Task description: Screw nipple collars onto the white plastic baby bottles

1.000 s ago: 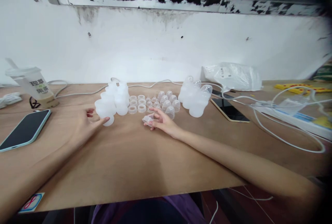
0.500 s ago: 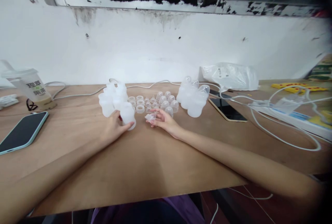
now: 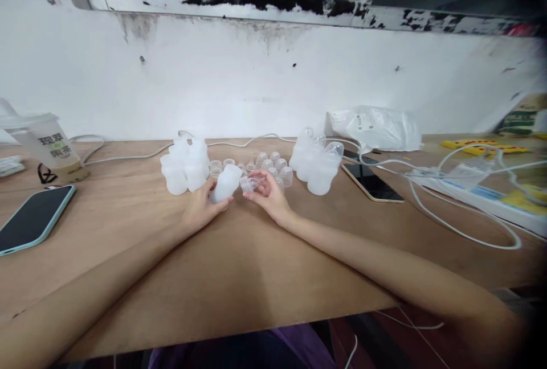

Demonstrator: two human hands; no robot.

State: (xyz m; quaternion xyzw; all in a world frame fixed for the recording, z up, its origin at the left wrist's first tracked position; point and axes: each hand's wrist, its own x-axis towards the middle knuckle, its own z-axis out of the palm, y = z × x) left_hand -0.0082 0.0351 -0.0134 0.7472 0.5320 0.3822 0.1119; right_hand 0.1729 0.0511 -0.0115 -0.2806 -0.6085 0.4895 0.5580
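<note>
My left hand (image 3: 205, 204) is wrapped round a frosted white baby bottle (image 3: 226, 183), which leans with its mouth to the right. Facing it, my right hand (image 3: 270, 193) pinches a clear bottle nipple (image 3: 248, 184), close to the bottle's mouth with a small gap showing. Its finer shape is blurred. Beyond my hands stand clear dome caps (image 3: 281, 167) in rows, with small nipples (image 3: 244, 166) and white rings (image 3: 216, 164) to their left, partly hidden by the bottle. Several frosted bottle bodies (image 3: 184, 164) stand at the left.
Several bottles with clear domes (image 3: 318, 167) stand right of centre. A phone (image 3: 372, 182), a power strip (image 3: 482, 189), looping white cables (image 3: 461, 238) and a plastic bag (image 3: 376, 127) lie further right. At left are a drink cup (image 3: 60, 150) and another phone (image 3: 36, 220).
My left hand has moved right and tipped the bottle's mouth toward my right hand. The nipple in my right hand has turned and come up close to the bottle.
</note>
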